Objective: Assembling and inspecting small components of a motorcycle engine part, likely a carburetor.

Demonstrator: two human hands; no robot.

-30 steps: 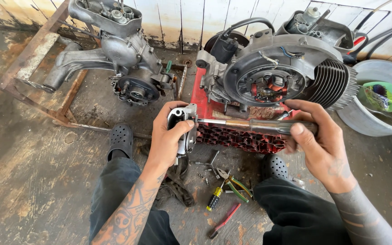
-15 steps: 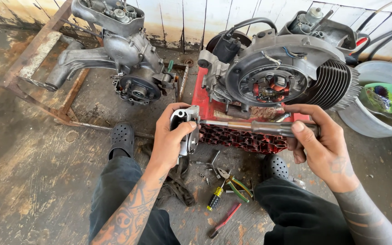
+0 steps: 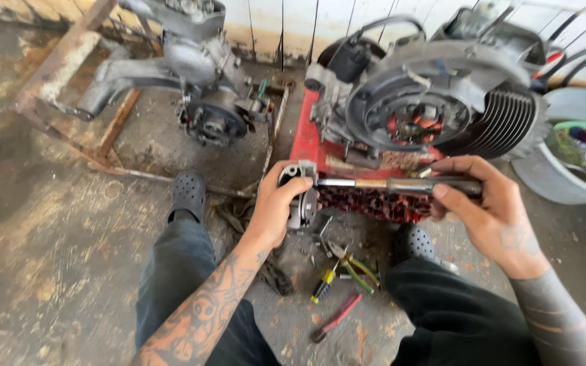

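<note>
The small grey metal part [image 3: 300, 196] sits in the left hand [image 3: 276, 210], fingers wrapped over its top and side so the grip is closed tight around it. It is held in the air above the floor, just in front of the red stand [image 3: 306, 135]. A long driver [image 3: 395, 184] meets the part at its upper edge; the right hand [image 3: 490, 213] has its fingers curled shut around the driver's dark handle, well out to the right of the left grip.

The likely trouble is a slip. The part rests on nothing, so a hard push along the shaft could drive the tip off its seat and into the left fingers, which lie right beside the contact point. A twist could also turn the part inside the palm, since only the hand holds it.

Below the left grip, on the concrete floor [image 3: 49, 271], lie a yellow-handled screwdriver [image 3: 323, 288], green-handled pliers [image 3: 354, 268] and a red-handled tool [image 3: 337, 317]; anything small that drops out of the part would fall among them and be hard to find. Beyond the driver stands the engine [image 3: 435, 102] with its finned cylinder, close enough that a jerked right hand might strike the fins. A second engine [image 3: 205, 81] stands farther left, on a rusty frame.
</note>
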